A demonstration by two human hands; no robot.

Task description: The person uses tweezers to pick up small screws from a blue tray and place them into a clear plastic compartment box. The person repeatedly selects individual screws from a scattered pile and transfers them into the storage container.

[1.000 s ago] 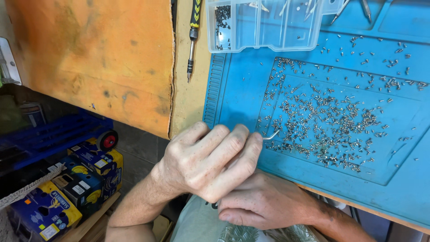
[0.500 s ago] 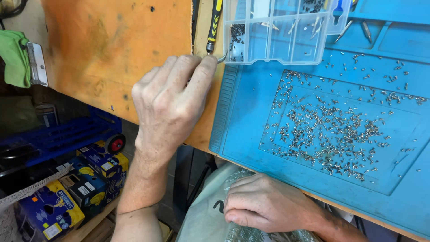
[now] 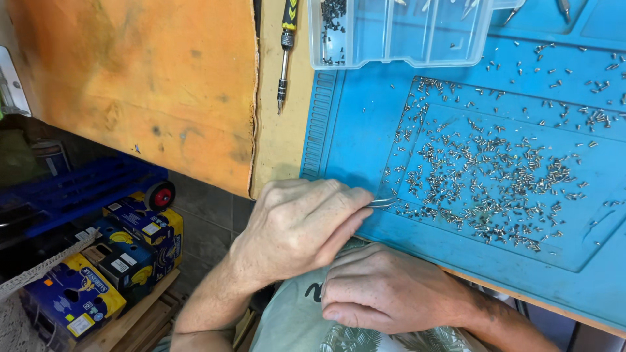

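The left hand [image 3: 297, 225] is closed in a pinch around a pair of slim metal tweezers [image 3: 383, 203]. Only the tweezers' tips show past the fingers, and they point away from the hand toward the heap of small silver screws [image 3: 486, 179]. The tips lie low over the blue mat [image 3: 349, 124], right at the near edge of that heap. Whether a screw sits between the tips is too small to tell.

The right hand [image 3: 385, 290] lies just below and beside the left hand, off the mat's front edge, over a pale patterned cloth. Its fingers are curled under and it holds nothing that can be seen.

Well beyond the left hand, at the far edge of the mat, stands a clear plastic compartment box [image 3: 398, 32]. The compartment nearest the left hand's side holds a small pile of dark screws [image 3: 332, 13]. The next compartments look almost bare, with a few specks and some slender metal pieces at the top edge.

Beside the box, on the bare wooden tabletop [image 3: 280, 137], lies a precision screwdriver [image 3: 285, 49] with a black and yellow grip, its tip pointing back toward the left hand.
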